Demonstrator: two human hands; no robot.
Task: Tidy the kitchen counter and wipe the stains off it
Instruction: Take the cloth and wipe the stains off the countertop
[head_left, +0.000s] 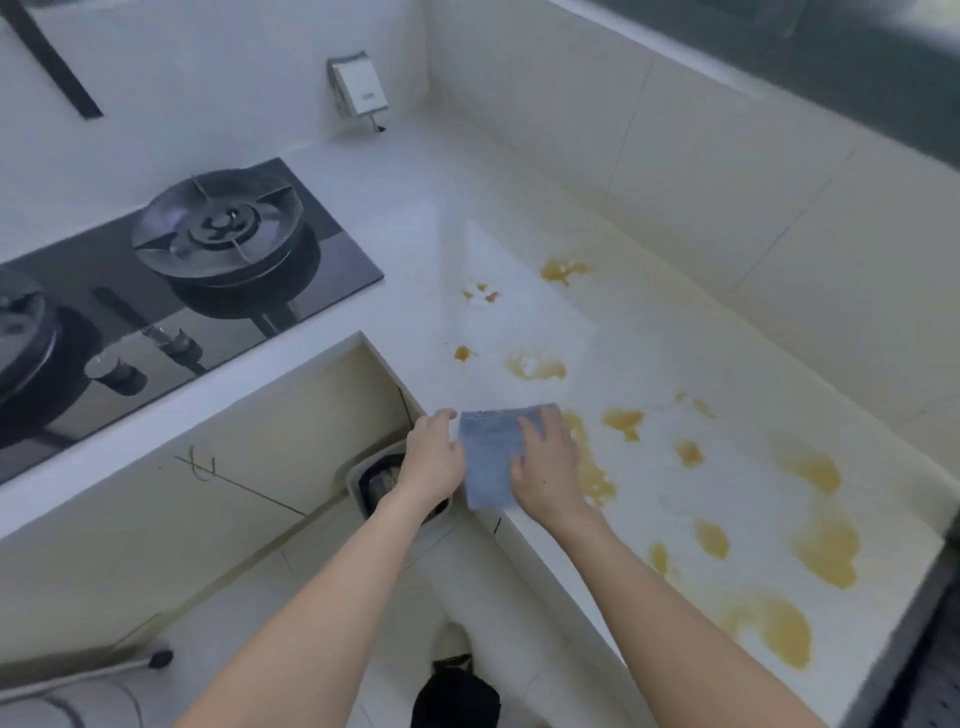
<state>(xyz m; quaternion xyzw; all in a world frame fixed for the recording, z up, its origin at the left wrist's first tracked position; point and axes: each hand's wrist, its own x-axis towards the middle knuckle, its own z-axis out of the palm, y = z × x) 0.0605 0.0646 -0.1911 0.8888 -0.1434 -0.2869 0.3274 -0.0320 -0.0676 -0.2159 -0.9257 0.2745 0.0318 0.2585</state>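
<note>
A folded blue cloth (489, 457) lies at the front edge of the white counter (649, 353), near its inner corner. My right hand (545, 467) rests flat on the cloth's right side, fingers straight. My left hand (434, 457) holds the cloth's left edge, its thumb on top; the fingers under the edge are hidden. Yellow-brown stains (826, 545) spread over the counter to the right of the cloth, with smaller spots (535, 364) farther back.
A black gas hob (171, 291) with two burners sits on the left counter. A white wall socket box (358, 88) hangs on the back wall. Below the counter edge a grey bin (363, 478) stands on the floor, partly behind my left wrist.
</note>
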